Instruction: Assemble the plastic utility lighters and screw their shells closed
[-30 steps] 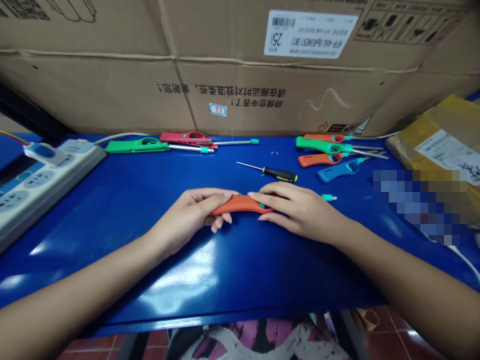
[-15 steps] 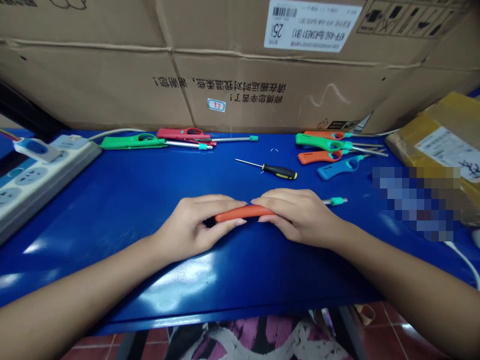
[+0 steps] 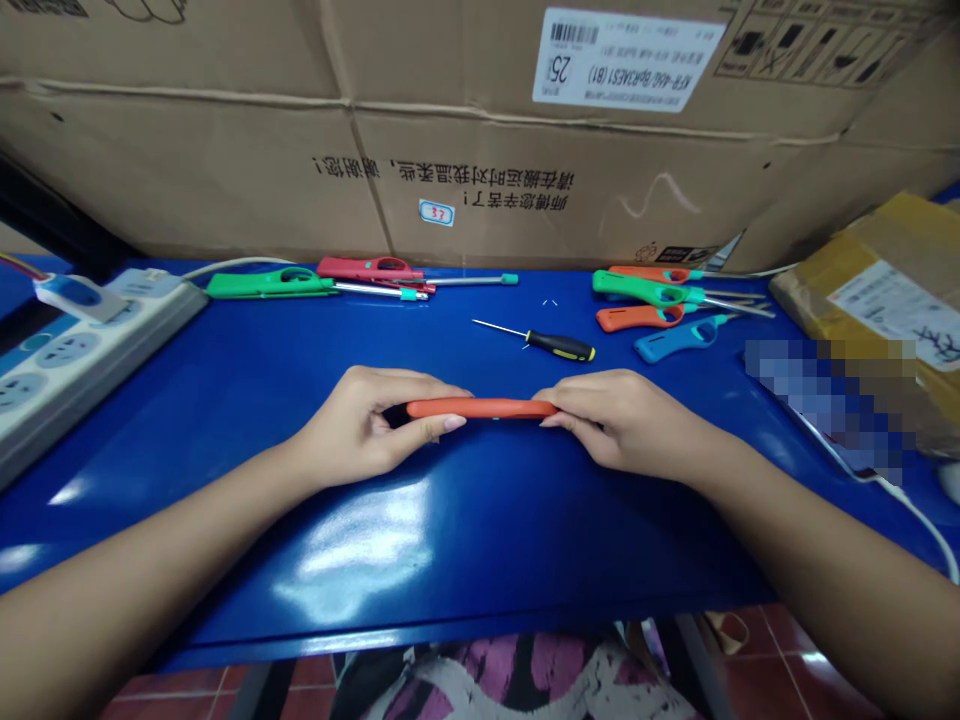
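An orange long-neck lighter is held level between my two hands, above the blue tabletop. My left hand pinches its left end between thumb and fingers. At the other end, my right hand is closed round the lighter with thumb below and fingers above. The metal neck of this lighter is out of sight, hidden by the right hand. Beyond the hands lies a screwdriver with a black and yellow handle, its tip pointing left.
Green and red lighters lie at the back left. Orange, green and blue lighters lie back right. A power strip is at left. A large cardboard box stands behind; a yellow-taped parcel sits right.
Both hands have shifted slightly away from me. My right hand has slid outward along the lighter, baring more of its orange body; the neck tip no longer shows past the hand.
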Demonstrator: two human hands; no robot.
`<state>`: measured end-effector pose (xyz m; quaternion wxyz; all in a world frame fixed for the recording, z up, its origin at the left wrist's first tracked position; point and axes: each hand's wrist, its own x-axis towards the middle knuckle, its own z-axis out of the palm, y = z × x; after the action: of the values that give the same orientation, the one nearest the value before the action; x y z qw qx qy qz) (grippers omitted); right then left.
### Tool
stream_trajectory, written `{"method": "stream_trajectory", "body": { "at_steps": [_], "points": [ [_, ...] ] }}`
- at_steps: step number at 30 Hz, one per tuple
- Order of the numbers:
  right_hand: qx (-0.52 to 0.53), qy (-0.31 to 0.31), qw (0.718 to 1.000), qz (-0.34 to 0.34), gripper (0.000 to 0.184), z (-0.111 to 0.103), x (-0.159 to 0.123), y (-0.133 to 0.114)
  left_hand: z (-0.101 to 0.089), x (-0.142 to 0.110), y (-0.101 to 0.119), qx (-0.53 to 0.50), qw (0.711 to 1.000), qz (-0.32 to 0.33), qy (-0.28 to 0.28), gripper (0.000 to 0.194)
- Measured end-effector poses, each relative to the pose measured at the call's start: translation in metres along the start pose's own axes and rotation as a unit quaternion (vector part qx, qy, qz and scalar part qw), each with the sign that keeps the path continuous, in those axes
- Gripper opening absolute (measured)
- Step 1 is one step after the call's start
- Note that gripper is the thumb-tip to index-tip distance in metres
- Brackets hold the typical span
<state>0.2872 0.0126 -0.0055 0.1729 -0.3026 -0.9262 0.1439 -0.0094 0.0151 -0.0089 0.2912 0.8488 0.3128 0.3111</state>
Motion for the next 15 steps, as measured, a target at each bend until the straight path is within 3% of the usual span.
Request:
{"method": "stream_trajectory", "body": {
  "at_steps": [6, 11, 15],
  "points": [
    [0.010, -0.040, 0.997, 0.067, 0.023, 0.0008, 0.0034, -0.0018, 0.0003, 0.0027, -0.0042, 0.009, 0.999, -0.039, -0.020, 0.024],
    [-0.038, -0.042, 0.994, 0.093, 0.020, -0.0015, 0.0013, -0.0011, 0.0028, 0.0039, -0.0062, -0.023, 0.989, -0.145, 0.035, 0.032],
    [-0.101, -0.043, 0.989, 0.098, 0.022, -0.0011, 0.0014, -0.0043, 0.0017, 0.0053, -0.0056, -0.091, 0.975, -0.204, 0.011, 0.045]
  ]
}}
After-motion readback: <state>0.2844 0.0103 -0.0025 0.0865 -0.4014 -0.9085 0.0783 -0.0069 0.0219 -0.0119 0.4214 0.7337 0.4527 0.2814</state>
